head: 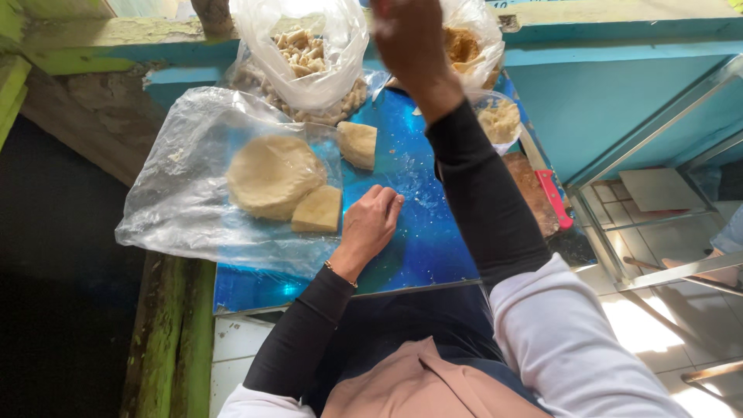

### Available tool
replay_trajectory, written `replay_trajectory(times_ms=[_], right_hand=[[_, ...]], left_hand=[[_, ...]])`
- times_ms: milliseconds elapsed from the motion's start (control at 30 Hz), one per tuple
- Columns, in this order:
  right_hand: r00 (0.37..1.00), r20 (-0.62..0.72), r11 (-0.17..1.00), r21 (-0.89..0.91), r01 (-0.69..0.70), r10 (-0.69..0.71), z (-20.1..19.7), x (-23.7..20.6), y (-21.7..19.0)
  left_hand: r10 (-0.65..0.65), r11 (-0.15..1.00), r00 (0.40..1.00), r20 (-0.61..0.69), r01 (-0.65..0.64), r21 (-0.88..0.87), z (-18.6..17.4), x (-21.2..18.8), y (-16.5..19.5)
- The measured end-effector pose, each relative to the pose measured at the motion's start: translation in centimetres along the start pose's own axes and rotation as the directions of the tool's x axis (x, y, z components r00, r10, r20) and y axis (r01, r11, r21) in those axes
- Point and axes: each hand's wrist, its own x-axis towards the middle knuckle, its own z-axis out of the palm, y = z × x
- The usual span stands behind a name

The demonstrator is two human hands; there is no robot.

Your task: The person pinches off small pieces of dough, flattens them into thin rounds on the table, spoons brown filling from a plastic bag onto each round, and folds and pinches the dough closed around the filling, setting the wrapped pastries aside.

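My left hand (372, 223) rests on the shiny blue board (422, 240), fingers curled, touching the edge of a clear plastic sheet (182, 193). On that sheet lie a flat round slab of pale dough (271, 174) and a cut wedge of dough (317, 210). Another dough piece (358, 143) sits on the board farther back. My right hand (410, 39) is raised near the top of the view, blurred, between two plastic bags; whether it holds anything is unclear.
A clear bag of small pale pieces (306, 58) and a bag of brownish pieces (464, 46) stand at the back. A small bag of crumbly dough (499, 120) lies at right. A red-handled knife (554, 197) rests on a wooden board (530, 186).
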Motion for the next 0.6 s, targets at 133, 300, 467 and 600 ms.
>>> replay_trajectory(times_ms=[133,300,467,600], right_hand=[[0.99,0.016,0.99,0.007,0.14,-0.14,2.6,-6.8,-1.1],[0.824,0.531,0.934,0.154,-0.322,0.196,4.8,-14.0,-0.2],[0.746,0.587,0.848,0.179,-0.498,0.314,6.4,-15.1,2.3],[0.66,0.618,0.802,0.077,-0.592,0.428,6.4,-14.7,2.2]], left_hand=[[0.048,0.994,0.997,-0.063,-0.042,0.097,0.0,-0.6,-0.6],[0.094,0.982,0.995,-0.017,-0.09,0.168,0.6,-0.4,-0.9],[0.066,0.986,0.997,-0.039,-0.059,0.157,0.5,-0.7,-1.1],[0.058,0.985,0.998,-0.03,-0.052,0.164,0.5,-0.6,-1.0]])
